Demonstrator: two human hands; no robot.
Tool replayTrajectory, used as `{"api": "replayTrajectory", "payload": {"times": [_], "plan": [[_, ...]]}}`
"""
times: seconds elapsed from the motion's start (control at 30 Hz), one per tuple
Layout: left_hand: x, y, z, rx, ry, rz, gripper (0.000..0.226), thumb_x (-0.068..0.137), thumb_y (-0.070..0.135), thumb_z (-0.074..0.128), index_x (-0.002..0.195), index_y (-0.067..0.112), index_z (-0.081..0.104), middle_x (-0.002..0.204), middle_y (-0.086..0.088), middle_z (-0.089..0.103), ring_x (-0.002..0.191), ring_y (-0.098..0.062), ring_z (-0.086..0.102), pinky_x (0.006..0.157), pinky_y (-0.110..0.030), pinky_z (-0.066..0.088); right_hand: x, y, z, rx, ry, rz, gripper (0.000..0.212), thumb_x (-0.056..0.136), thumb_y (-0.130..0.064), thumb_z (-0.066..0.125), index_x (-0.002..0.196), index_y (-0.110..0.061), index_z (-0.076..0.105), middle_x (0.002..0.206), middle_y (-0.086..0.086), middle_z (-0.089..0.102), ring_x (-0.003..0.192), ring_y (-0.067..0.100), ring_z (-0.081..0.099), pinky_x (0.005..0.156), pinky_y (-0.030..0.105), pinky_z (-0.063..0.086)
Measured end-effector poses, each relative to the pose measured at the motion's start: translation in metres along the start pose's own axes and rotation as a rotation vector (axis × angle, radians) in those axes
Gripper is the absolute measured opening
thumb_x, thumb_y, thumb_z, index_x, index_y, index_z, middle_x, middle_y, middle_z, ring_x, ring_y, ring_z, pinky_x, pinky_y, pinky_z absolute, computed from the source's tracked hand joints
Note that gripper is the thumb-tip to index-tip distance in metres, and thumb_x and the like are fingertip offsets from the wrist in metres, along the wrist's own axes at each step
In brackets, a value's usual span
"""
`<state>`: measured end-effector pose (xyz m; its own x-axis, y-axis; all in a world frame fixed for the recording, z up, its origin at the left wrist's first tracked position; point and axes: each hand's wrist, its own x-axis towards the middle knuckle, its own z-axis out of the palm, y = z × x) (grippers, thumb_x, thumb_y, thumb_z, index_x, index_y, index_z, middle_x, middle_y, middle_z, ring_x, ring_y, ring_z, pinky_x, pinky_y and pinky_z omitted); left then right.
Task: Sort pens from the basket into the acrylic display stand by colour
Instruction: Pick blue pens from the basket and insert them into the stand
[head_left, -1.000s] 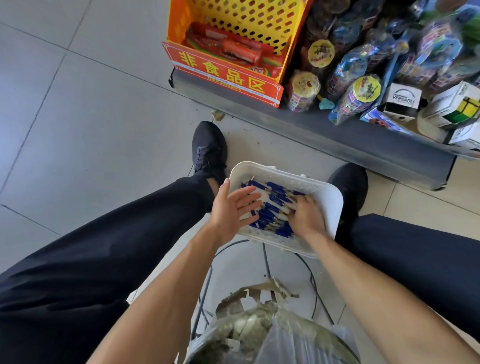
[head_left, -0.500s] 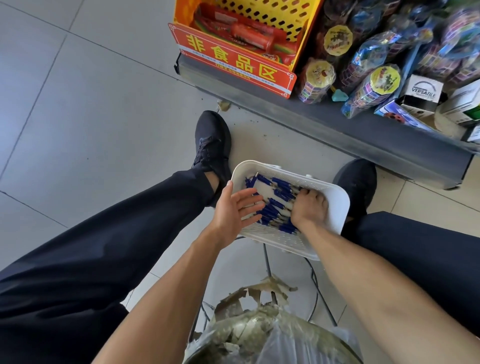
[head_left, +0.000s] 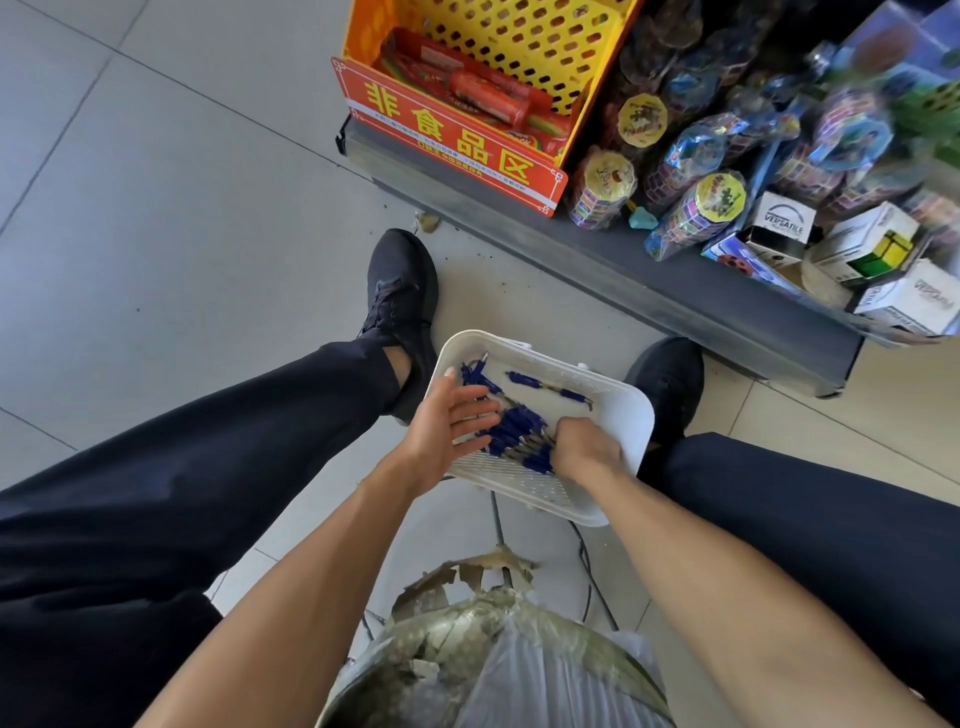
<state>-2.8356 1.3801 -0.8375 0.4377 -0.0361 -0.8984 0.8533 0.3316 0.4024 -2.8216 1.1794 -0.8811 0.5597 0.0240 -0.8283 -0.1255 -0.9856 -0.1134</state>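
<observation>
A: What writing can you read?

B: The red sign (head_left: 451, 136) on the yellow perforated crate (head_left: 545, 47) carries four large yellow characters, 非食品区, with a line of small print beneath that is too fine to read. On the grey shelf base (head_left: 675, 291) a black-and-white box (head_left: 785, 223) reads "VEPSATILE". A white carton (head_left: 914, 301) at the right edge has script lettering I cannot make out, and the yellow round labels on the bagged toys (head_left: 691, 213) are blurred.

A: And the pens?

B: Blue pens (head_left: 511, 426) lie heaped in the white basket (head_left: 623, 410) on the floor between the two black shoes (head_left: 402, 296) — most bunched at the near side, two lying apart toward the far wall. The acrylic stand is not in view.

A: The hands?

B: The left hand (head_left: 441, 431) reaches over the basket's left rim, fingers spread and fairly straight, tips touching the pens. The right hand (head_left: 584, 449) is curled knuckles-up over the bunch; its fingertips are hidden, so whether it actually holds any pens I cannot tell.

A: Any change from a second ago?

B: Then the pens lay spread in rows under a flatter right hand — now they are gathered tighter, and the right hand has drawn nearer and curled. The left hand has kept its place at the rim.
</observation>
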Motion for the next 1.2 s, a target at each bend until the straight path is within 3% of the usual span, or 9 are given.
{"api": "replayTrajectory", "payload": {"times": [0.1,0.27,0.43,0.53,0.63,0.77,0.9,1.1,1.2], "plan": [[-0.003,0.0,0.003,0.029,-0.007,0.018,0.053,0.103,0.055,0.038,0.121,0.014,0.067,0.114,-0.005,0.076,0.11,-0.023,0.069,0.093,-0.039,0.056,-0.011,-0.001,-0.001,0.121,-0.001,-0.025,0.004,0.099,-0.023,0.055,0.095,-0.021,0.056,0.095,-0.001,0.06,0.085,0.022,0.058,0.071,0.033,0.046],[-0.005,0.0,0.008,0.066,0.01,0.086,0.036,0.101,0.043,0.055,0.125,0.017,0.061,0.126,-0.005,0.066,0.117,-0.022,0.063,0.097,-0.039,0.053,-0.029,-0.003,-0.007,0.593,-0.028,-0.119,0.009,0.095,-0.029,0.07,0.101,-0.023,0.067,0.095,-0.008,0.068,0.089,0.01,0.063,0.083,0.029,0.05],[-0.006,-0.001,0.01,0.229,-0.039,0.138,0.057,0.092,0.04,0.07,0.142,0.019,0.052,0.131,-0.001,0.061,0.122,-0.022,0.059,0.104,-0.043,0.051,-0.044,-0.011,-0.005,0.755,-0.095,-0.308,0.007,0.088,-0.035,0.077,0.095,-0.036,0.076,0.098,-0.011,0.077,0.099,0.008,0.071,0.099,0.04,0.055],[-0.006,-0.004,0.013,0.273,-0.071,0.184,0.044,0.097,0.039,0.064,0.138,0.026,0.057,0.128,0.003,0.063,0.12,-0.016,0.059,0.101,-0.035,0.051,-0.048,-0.022,-0.004,0.796,-0.1,-0.366,0.016,0.087,-0.04,0.076,0.102,-0.036,0.077,0.102,-0.013,0.078,0.101,0.008,0.071,0.098,0.038,0.056],[-0.003,-0.007,0.013,0.181,-0.011,0.194,0.022,0.101,0.035,0.058,0.117,0.031,0.074,0.124,0.004,0.069,0.119,-0.012,0.061,0.098,-0.031,0.051,-0.047,-0.031,-0.003,0.856,-0.112,-0.391,0.019,0.091,-0.028,0.075,0.109,-0.03,0.077,0.102,-0.011,0.078,0.101,0.005,0.072,0.096,0.03,0.057],[-0.001,-0.007,0.014,0.039,0.084,0.225,0.031,0.108,0.023,0.043,0.111,0.011,0.072,0.107,-0.01,0.076,0.094,-0.018,0.073,0.084,-0.031,0.06,-0.034,-0.026,0.002,1.032,0.018,-0.255,0.009,0.096,-0.03,0.069,0.097,-0.028,0.077,0.093,-0.003,0.078,0.092,0.014,0.072,0.082,0.028,0.059],[-0.002,-0.006,0.012,0.014,0.139,0.23,0.034,0.109,0.022,0.042,0.105,0.006,0.071,0.064,-0.003,0.061,0.048,-0.011,0.045,0.052,-0.024,0.045,-0.008,-0.007,0.004,0.775,0.191,-0.062,0.016,0.099,-0.018,0.063,0.114,-0.018,0.067,0.105,-0.004,0.068,0.096,0.011,0.065,0.074,0.016,0.052],[-0.002,-0.003,0.008,-0.16,0.069,0.16,0.027,0.105,0.021,0.049,0.085,0.011,0.062,0.057,0.001,0.032,0.051,-0.01,0.023,0.049,-0.025,0.023,0.017,-0.006,0.008,0.477,0.163,-0.027,0.037,0.1,-0.023,0.062,0.135,-0.013,0.057,0.134,0.006,0.061,0.121,0.025,0.059,0.097,0.031,0.044],[-0.005,-0.001,0.006,-0.21,0.037,0.146,0.032,0.105,0.026,0.049,0.077,0.013,0.053,0.056,0.002,0.031,0.048,-0.01,0.022,0.045,-0.022,0.022,0.023,-0.006,0.009,0.44,0.111,-0.02,0.035,0.101,-0.022,0.059,0.135,-0.014,0.058,0.133,0.007,0.062,0.119,0.026,0.059,0.091,0.029,0.043]]}}
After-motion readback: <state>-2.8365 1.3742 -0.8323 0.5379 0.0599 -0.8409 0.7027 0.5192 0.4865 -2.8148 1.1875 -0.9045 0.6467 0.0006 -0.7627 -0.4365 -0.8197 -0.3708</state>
